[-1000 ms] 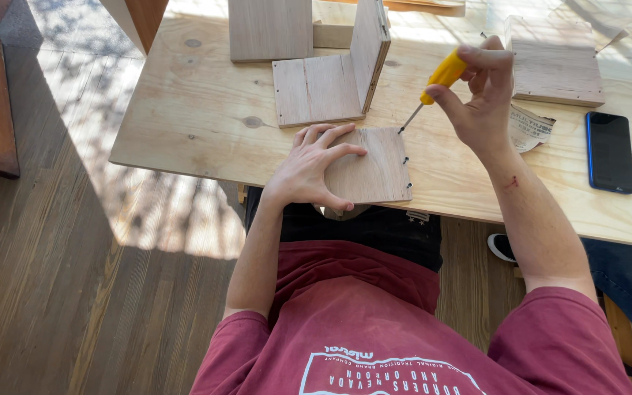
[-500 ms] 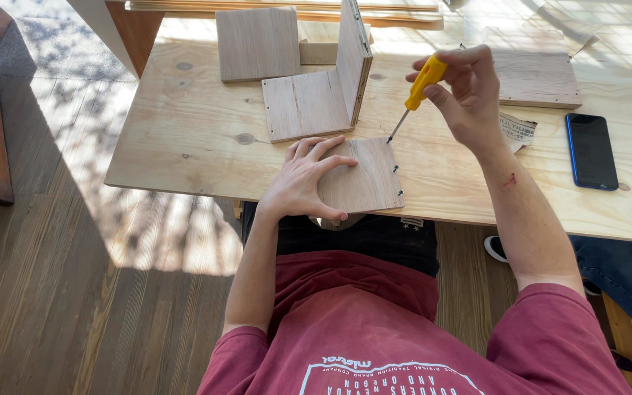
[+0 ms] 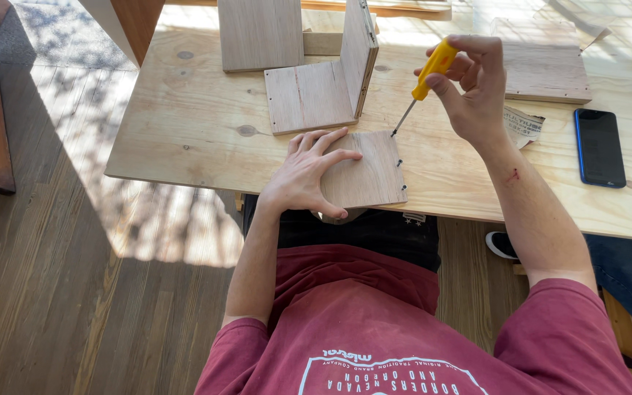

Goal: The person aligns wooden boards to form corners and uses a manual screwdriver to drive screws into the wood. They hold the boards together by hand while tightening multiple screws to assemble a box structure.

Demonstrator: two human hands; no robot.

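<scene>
My left hand (image 3: 307, 172) lies flat with spread fingers on a small plywood panel (image 3: 366, 175) at the near edge of the plywood table (image 3: 184, 124). My right hand (image 3: 473, 84) grips a yellow-handled screwdriver (image 3: 424, 79) held at a slant. Its tip touches the top right corner of the panel, where a screw stands. Two more screws stick up along the panel's right edge. Just behind the panel sits an L-shaped assembly of two joined plywood pieces (image 3: 323, 88).
A flat plywood square (image 3: 260, 33) lies at the back, another board (image 3: 546, 66) at the right. A dark phone (image 3: 599, 148) and a scrap of paper (image 3: 524, 124) lie at the right. Wooden floor boards to the left; a shoe (image 3: 501, 245) under the table.
The view has shifted slightly. My right hand has brought the screwdriver tip down onto the panel's top right corner. My left hand stays pressed on the panel.
</scene>
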